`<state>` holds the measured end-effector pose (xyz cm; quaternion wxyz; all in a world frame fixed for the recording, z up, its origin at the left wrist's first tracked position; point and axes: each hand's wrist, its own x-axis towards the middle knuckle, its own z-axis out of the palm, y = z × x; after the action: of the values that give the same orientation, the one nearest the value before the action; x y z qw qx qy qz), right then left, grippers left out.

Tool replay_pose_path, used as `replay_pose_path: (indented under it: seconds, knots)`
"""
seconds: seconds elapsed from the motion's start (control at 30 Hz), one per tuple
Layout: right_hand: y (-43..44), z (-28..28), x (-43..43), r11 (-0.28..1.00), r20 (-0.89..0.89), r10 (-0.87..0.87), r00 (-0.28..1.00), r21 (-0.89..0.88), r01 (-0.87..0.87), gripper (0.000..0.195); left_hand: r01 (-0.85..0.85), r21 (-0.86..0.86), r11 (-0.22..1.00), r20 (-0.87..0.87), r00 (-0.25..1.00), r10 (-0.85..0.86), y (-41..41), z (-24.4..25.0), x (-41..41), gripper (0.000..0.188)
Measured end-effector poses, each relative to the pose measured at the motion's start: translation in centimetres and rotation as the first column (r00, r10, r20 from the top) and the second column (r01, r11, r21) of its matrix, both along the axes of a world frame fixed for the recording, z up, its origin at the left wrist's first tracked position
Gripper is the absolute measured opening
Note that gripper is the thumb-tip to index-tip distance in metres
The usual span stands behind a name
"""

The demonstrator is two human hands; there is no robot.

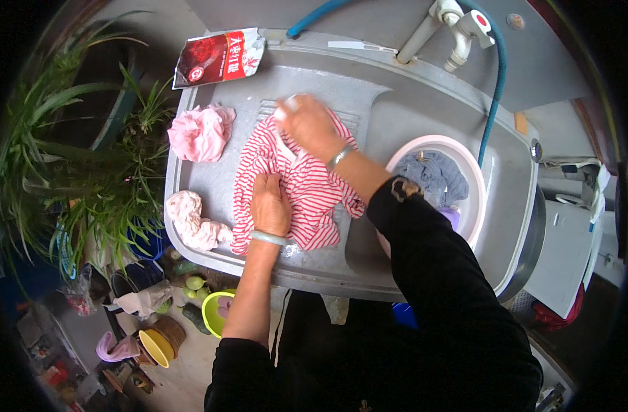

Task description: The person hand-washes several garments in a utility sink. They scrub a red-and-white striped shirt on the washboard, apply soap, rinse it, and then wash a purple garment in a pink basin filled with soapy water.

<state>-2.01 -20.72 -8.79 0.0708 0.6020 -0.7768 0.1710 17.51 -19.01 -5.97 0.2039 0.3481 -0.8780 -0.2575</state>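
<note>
A red-and-white striped garment (314,206) lies spread over the ribbed washboard part (265,109) of a grey laundry sink (386,118). My left hand (271,206), a pale bangle at its wrist, grips a fold near the garment's middle. Above and to the right of it, my right hand (314,129) is blurred by motion at the garment's upper end. Its fingers are closed on a small white block (287,107), mostly hidden and too blurred to name surely. A silver bangle circles the right wrist.
Left on the sink lie a crumpled pink cloth (201,133) and a pale patterned cloth (194,220). A red printed packet (219,57) rests on the corner. Right, a pink basin (477,206) holds wet grey-blue clothing (432,175) below a white tap (460,38) and blue hose (496,98).
</note>
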Motion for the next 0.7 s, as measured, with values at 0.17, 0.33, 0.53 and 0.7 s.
replay_pose_path:
  seconds: [0.17, 0.33, 0.53, 0.7]
  knots:
    - [2.6, -0.2, 2.5, 0.936, 0.006, 0.346, 0.938, -0.072, -0.345, 0.041, 0.082, 0.049, 0.995, -0.060, 0.995, -0.079, 0.8, 0.5, 0.8, 0.017]
    - [2.1, 0.6, -3.2, 0.997, 0.327, 0.055, 0.943, -0.065, -0.036, 0.046, -0.139, 0.561, 0.816, -0.207, 0.931, 0.301, -3.1, -0.2, 1.2, 0.014]
    - [12.5, 3.7, -3.9, 0.914, 0.893, -0.172, 0.415, -0.013, 0.405, 0.048, 0.308, -0.032, 0.951, -0.244, 0.920, -0.306, 2.6, 4.9, -3.3, 0.026]
    - [19.0, 5.3, -2.6, 0.835, 0.993, -0.114, 0.040, 0.074, 0.545, 0.044, 0.603, -0.170, 0.779, -0.002, 0.790, -0.613, 8.1, 0.3, -5.8, 0.022]
